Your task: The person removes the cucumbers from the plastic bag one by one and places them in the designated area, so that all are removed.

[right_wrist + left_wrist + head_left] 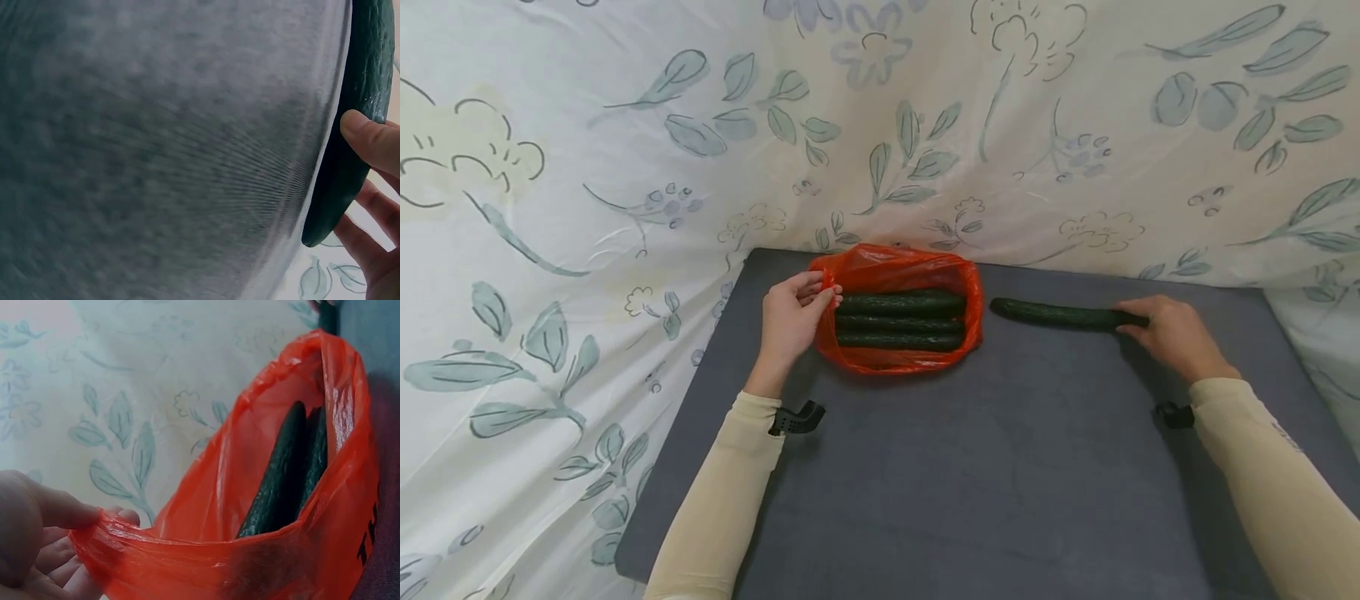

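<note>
An orange-red plastic bag (898, 361) lies with its mouth open near the back of the table. Inside it, several dark green cucumbers (901, 324) rest side by side. My left hand (792, 321) pinches the bag's left rim between thumb and fingers; the left wrist view shows that rim (156, 540) drawn out toward the hand. To the right of the bag, my right hand (1176, 333) grips another cucumber (1060, 316) by its right end. This cucumber's other end points at the bag, a short gap away.
The dark grey table (970, 467) extends in front of the bag and between both arms. A pale cloth with leaf and flower prints (880, 158) hangs behind the table and down its left side. Dark bands (797, 418) sit at both wrists.
</note>
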Action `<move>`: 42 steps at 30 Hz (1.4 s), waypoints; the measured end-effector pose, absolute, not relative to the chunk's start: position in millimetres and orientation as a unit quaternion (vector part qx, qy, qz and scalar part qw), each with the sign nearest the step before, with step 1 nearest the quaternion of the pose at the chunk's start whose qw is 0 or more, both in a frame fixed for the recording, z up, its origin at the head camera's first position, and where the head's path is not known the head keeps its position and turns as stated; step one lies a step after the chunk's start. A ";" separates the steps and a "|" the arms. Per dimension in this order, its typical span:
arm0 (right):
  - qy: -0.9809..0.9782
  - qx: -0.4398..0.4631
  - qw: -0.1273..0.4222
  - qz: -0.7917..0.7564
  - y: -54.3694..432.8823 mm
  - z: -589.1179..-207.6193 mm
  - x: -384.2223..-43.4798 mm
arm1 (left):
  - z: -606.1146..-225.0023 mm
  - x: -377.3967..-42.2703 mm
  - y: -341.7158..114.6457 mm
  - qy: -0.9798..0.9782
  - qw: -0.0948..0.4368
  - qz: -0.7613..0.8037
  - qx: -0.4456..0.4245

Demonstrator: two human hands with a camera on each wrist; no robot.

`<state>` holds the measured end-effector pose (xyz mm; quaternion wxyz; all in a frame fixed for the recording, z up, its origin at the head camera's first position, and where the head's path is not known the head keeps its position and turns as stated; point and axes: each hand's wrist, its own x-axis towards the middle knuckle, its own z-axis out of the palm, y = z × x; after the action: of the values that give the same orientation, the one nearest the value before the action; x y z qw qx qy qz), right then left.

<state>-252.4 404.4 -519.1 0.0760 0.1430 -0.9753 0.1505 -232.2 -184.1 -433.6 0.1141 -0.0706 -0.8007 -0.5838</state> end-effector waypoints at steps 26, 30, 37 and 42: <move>-0.979 0.126 0.038 0.155 405.0 -522.1 -246.4 | -425.8 -236.2 -184.8 -0.761 0.071 -0.641 -0.061; -0.979 0.112 0.041 0.166 400.8 -516.0 -241.7 | -426.6 -235.9 -185.6 -0.768 0.073 -0.634 -0.047; -0.977 0.093 0.066 0.183 386.6 -502.5 -231.7 | -430.4 -235.0 -186.0 -0.753 0.058 -0.653 -0.049; -0.970 0.113 0.107 0.188 366.2 -485.4 -230.8 | -430.3 -237.2 -188.4 -0.743 0.066 -0.663 -0.065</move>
<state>-230.8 366.2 -485.4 0.1065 0.1132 -0.9698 0.1878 -237.2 -188.4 -430.3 0.0658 -0.0654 -0.7430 -0.6628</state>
